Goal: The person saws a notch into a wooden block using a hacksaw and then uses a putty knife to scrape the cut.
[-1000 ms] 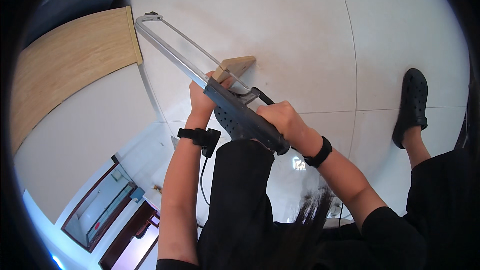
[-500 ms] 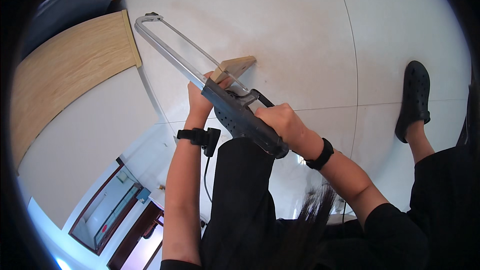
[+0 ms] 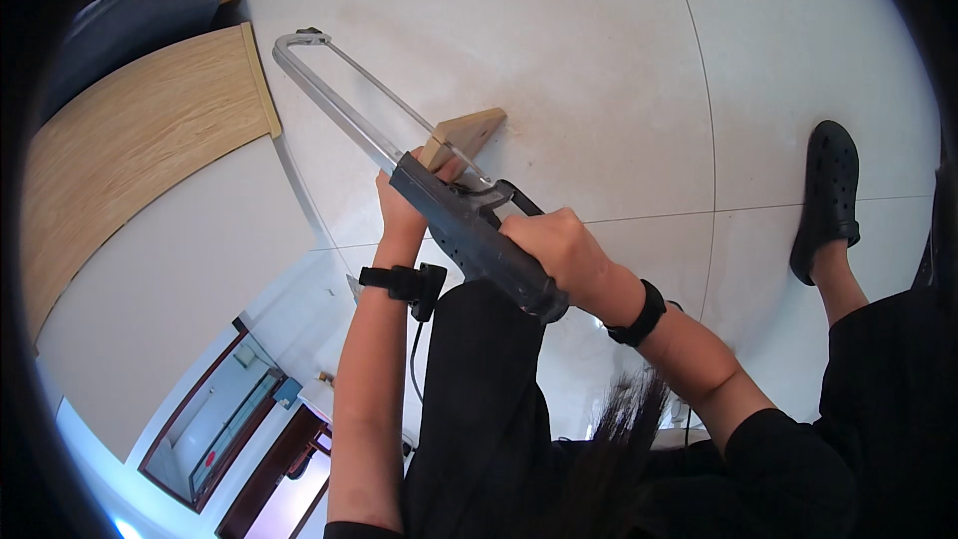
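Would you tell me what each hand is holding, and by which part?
Right hand grips the hacksaw by its dark handle; left hand holds the wooden block at its near end.

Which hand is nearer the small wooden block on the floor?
Left. The left hand rests against the wooden block, holding it. The right hand is farther back, wrapped around the dark handle of the hacksaw, apart from the block.

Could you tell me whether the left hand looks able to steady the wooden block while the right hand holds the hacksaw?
Probably yes. The left hand already rests against the near end of the wooden block under the hacksaw frame, with nothing between them, while the right hand grips the saw's dark handle.
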### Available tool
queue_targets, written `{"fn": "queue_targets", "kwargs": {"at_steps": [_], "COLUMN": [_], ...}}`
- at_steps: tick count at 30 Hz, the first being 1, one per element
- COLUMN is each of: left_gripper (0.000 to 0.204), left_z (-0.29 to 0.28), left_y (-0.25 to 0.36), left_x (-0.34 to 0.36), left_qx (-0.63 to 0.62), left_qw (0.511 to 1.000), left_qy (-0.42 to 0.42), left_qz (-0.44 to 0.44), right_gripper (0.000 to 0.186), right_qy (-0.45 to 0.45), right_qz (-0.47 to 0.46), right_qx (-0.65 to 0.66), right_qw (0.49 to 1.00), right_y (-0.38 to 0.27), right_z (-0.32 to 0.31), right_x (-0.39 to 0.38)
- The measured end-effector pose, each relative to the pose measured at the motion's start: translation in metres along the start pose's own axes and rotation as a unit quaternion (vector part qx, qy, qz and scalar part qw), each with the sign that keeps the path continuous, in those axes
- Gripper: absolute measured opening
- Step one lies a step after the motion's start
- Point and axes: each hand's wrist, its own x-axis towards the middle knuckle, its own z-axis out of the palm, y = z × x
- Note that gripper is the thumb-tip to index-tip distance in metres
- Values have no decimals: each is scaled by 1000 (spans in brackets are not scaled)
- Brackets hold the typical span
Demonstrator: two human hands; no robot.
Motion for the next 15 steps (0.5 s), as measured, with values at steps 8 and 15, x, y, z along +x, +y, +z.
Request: {"fn": "queue_targets", "kwargs": {"at_steps": [8, 15], "left_gripper": [31, 28], "left_z": [-2, -12], "left_y": [5, 49], "left_x": [-1, -11], "left_qx": [-10, -111], "left_qw": [999, 986], "left_qy": [-25, -74], "left_qz": [-27, -104], "right_gripper": [24, 30], "right_qy": [1, 8], "right_qz": [23, 97], "right_qx": [-22, -72], "right_qw": [999, 993], "right_y": [-22, -57], "right_z": [8, 19], "right_x": [10, 35]}}
